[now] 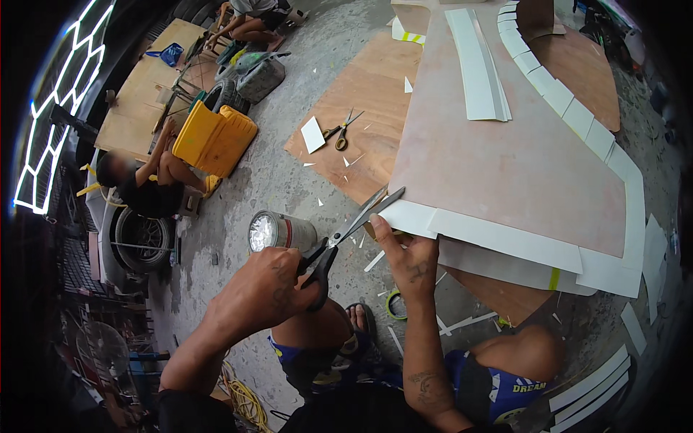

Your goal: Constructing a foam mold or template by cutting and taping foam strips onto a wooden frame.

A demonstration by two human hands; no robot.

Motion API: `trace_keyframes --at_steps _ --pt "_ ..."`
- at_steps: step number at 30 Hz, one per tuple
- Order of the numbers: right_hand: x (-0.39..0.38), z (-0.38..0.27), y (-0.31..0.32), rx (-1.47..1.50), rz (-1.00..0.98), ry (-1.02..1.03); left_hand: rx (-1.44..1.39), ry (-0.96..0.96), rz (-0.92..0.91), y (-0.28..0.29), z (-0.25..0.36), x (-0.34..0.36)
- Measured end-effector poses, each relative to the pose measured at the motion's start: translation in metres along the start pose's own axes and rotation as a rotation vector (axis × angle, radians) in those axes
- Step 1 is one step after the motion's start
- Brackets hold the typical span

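pale panel (505, 173) over concrete floor (224, 209)

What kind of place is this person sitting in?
Probably a workshop, maybe a garage. There's a wheel with a tyre on the left, a metal can on the stained grey floor, and a plywood sheet with cut scraps on it.

1 person in black (137, 193) sits near a wheel (142, 239) and a yellow container (215, 141), while another person (254, 27) is beyond a grey jerrycan (260, 78). Hexagonal lights (27, 170) glow at far left, above a fan (101, 350).
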State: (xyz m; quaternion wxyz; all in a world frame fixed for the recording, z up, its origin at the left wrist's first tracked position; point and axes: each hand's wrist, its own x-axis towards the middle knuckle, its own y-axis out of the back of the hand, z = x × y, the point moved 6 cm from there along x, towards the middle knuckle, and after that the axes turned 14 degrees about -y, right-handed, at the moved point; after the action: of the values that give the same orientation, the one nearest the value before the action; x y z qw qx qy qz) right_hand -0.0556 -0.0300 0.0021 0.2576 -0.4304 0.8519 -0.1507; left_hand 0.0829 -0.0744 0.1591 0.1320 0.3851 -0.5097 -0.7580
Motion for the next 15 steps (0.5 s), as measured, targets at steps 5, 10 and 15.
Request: trace_keyframes --at_steps 5,10,15 --pt "0.001 0.002 -0.003 0.041 -0.016 -0.007 0.008 -0.012 0.016 0.000 -0.003 0.001" --pt "0.000 0.000 -0.003 0.058 -0.022 0.010 0.020 -0.008 -0.011 0.000 -0.003 0.003" --pt "0.000 0.006 -0.003 0.063 -0.006 -0.009 0.021 -0.019 -0.004 0.003 -0.011 -0.010"
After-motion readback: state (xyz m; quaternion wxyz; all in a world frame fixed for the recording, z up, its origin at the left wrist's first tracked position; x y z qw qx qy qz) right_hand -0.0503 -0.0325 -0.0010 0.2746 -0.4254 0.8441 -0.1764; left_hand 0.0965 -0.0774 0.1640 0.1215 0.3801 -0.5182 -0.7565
